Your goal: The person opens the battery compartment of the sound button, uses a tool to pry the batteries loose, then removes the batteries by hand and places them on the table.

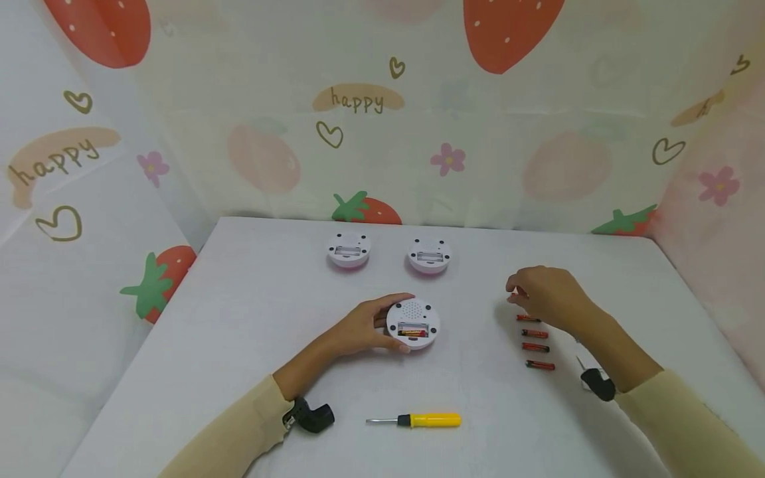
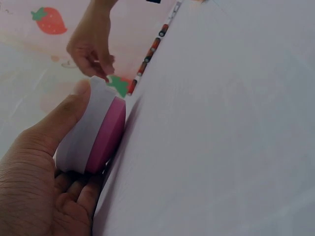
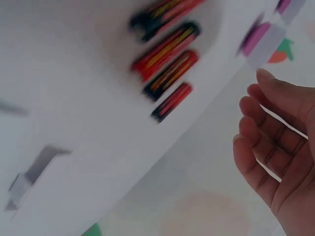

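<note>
My left hand (image 1: 364, 325) grips a round white-and-pink battery device (image 1: 412, 309) by its side, thumb along the near rim and fingers around the far side. Its underside faces up, with small dark feet, a dotted speaker grille and an uncovered compartment. One red battery (image 1: 413, 333) lies in that compartment, along its near side. Over to the right, my right hand (image 1: 550, 295) hovers above the far end of a row of red-and-black batteries (image 1: 534, 333). In the right wrist view its fingers (image 3: 266, 152) are loosely bent, and nothing shows between them.
Two more such devices, a left one (image 1: 348, 251) and a right one (image 1: 429, 256), stand at the back with bare compartments facing up. A yellow-handled screwdriver (image 1: 435, 420) lies at the front. Small pale pieces (image 3: 22, 189) lie right of the batteries.
</note>
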Demonstrator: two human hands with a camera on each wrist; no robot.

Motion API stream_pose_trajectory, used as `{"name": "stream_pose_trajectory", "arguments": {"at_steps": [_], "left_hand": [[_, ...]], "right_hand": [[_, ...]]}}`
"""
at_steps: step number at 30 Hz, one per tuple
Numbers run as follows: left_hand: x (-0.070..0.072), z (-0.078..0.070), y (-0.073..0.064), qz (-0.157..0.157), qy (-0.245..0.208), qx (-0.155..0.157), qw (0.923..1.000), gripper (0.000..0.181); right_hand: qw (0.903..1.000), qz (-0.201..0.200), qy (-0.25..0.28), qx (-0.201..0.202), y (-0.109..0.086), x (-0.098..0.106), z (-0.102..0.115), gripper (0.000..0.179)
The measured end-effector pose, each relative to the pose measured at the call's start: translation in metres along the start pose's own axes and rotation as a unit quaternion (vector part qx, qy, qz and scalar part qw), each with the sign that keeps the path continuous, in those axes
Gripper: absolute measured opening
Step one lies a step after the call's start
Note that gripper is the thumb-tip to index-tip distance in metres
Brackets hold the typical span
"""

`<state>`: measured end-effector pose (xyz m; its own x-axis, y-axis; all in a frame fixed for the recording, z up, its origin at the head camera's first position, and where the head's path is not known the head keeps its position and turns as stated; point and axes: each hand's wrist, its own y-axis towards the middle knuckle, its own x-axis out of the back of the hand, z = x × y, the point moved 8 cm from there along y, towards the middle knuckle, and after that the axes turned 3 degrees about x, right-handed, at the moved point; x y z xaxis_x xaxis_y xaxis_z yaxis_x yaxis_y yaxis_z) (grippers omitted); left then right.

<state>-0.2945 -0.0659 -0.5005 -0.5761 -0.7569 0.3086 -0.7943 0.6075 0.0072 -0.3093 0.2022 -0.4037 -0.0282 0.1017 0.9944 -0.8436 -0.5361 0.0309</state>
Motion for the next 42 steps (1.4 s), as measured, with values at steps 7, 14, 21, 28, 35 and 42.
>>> {"name": "stream_pose_trajectory", "arguments": {"at_steps": [7, 14, 21, 28, 35, 42], "left_hand": [[0.0, 0.001, 0.001, 0.001, 0.003, 0.001, 1.0, 0.091], [0.001, -0.001, 0.0, 0.001, 0.003, 0.004, 1.0, 0.091], [0.001, -0.002, 0.0, 0.001, 0.006, 0.008, 0.9999, 0.091], [0.0, -0.002, 0.0, 0.004, -0.001, 0.004, 1.0, 0.09], [0.001, -0.001, 0.001, 0.004, 0.002, 0.004, 1.0, 0.09], [0.001, 0.001, 0.001, 0.008, 0.004, -0.001, 1.0, 0.091]], "right_hand": [[0.9996, 0.006, -0.023, 0.016, 0.003, -0.005, 0.037, 0.017], [0.9978, -0.031, -0.022, 0.054, 0.003, -0.005, 0.07, 0.018], [0.9973, -0.038, -0.014, 0.06, 0.002, -0.012, 0.098, 0.018], [0.9967, -0.044, 0.003, 0.069, 0.006, -0.018, 0.122, 0.024], [0.9968, -0.036, 0.01, 0.07, 0.012, -0.021, 0.14, 0.026], [0.9964, -0.025, 0.017, 0.078, 0.017, -0.028, 0.149, 0.027]]}}
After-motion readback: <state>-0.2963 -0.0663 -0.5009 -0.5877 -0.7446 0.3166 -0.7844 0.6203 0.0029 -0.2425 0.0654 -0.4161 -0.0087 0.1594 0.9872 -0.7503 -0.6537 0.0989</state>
